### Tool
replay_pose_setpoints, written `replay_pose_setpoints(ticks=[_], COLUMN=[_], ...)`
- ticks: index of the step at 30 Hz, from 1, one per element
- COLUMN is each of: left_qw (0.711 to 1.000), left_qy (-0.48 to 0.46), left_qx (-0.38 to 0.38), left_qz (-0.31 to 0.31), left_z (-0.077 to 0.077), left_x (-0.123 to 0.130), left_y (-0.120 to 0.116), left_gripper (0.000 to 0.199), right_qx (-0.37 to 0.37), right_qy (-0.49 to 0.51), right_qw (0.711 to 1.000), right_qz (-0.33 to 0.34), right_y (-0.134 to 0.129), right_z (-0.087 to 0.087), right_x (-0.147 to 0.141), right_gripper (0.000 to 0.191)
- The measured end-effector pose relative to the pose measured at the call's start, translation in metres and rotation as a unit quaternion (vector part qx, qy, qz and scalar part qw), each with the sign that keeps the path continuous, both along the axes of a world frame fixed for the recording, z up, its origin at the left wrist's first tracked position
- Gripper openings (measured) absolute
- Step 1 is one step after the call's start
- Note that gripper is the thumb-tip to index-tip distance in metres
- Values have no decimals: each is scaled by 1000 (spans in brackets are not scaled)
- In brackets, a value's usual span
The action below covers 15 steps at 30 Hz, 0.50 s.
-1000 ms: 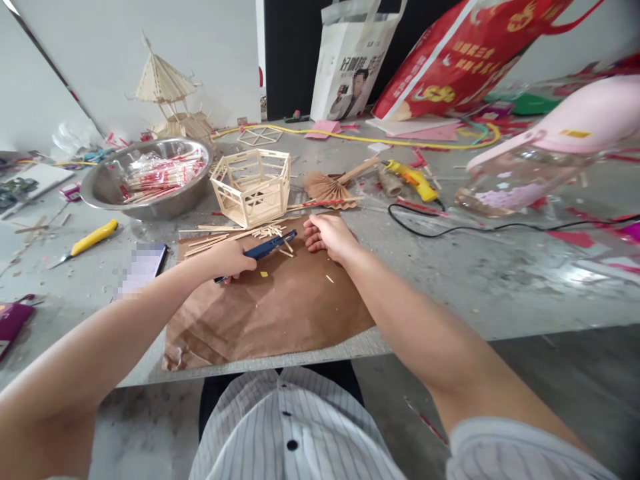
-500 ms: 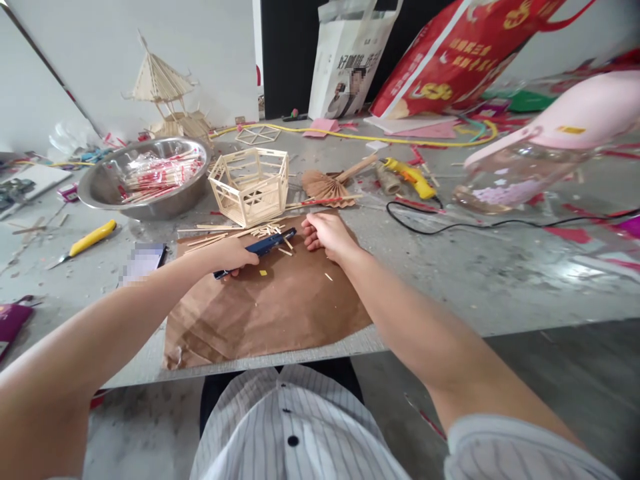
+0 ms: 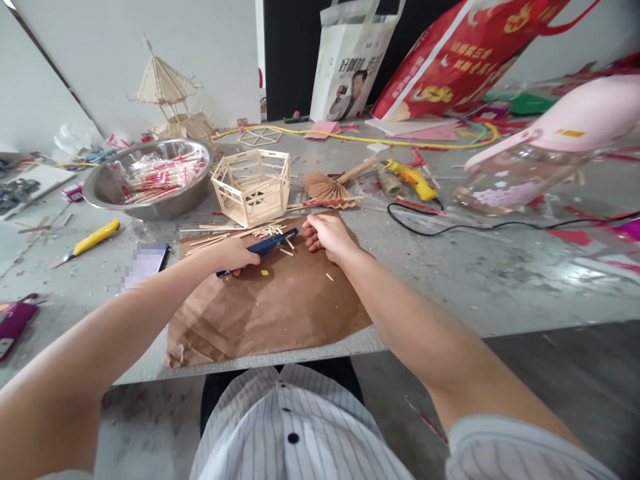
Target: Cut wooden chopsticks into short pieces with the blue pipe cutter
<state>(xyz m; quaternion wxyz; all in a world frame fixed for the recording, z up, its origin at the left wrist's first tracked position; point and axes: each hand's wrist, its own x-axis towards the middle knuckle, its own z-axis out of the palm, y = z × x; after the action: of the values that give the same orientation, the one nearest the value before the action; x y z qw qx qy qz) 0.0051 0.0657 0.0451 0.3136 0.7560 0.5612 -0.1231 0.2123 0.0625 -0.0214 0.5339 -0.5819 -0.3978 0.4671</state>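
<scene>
My left hand (image 3: 235, 255) is closed around a long dark-blue hand tool (image 3: 270, 245), whose exact kind I cannot make out. The tool points up and right toward my right hand (image 3: 325, 235), with a small gap between them. My right hand's fingers are curled together, and anything they pinch is too small or hidden to name. Both hands are over a creased brown paper sheet (image 3: 280, 313). Short cut wooden sticks (image 3: 267, 231) lie just behind the tool, and longer thin sticks (image 3: 207, 239) spread to the left.
Behind the sheet stands a hexagonal stick frame (image 3: 250, 193). A metal bowl (image 3: 95, 197) with wrapped sticks, a yellow craft knife (image 3: 95, 238) and a phone (image 3: 145, 263) are left. Right are a folded paper fan (image 3: 325, 190), a yellow glue gun (image 3: 413, 180) with black cord, and a pink-lidded bottle (image 3: 525, 177).
The view has shifted slightly, so objects on the left appear a little further right. Both hands keep nearly the same pose, and the dark-blue tool stays in my left hand.
</scene>
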Motion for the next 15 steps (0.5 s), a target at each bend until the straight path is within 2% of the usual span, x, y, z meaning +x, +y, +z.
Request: replay_pose_setpoints(ticks=[6,9,11,13,15], left_qw=[1000,1000,1000,1000,1000], left_qy=[-7,-7,-13,-13,5], left_qx=[1,-4,-6,-6,0], left_qz=[-17,-7,-5,-5,2], left_z=[0,0,0,0,0], left_x=[-1,-2,-2,-1,0], left_y=[1,1,0,0,0], left_gripper=[50,48,46,44,41], right_qx=[-2,30,112,219,274], right_qy=[-12,-61,-138,-231,-286], right_qw=[1000,997,983,947,918], right_qz=[0,-22,-46,-43,15], right_y=[0,-2,-9,-20,-33], right_z=[-4,3,20,47,77], right_x=[-1,0,-3,-12,-31], right_gripper=[20,20,20,26,33])
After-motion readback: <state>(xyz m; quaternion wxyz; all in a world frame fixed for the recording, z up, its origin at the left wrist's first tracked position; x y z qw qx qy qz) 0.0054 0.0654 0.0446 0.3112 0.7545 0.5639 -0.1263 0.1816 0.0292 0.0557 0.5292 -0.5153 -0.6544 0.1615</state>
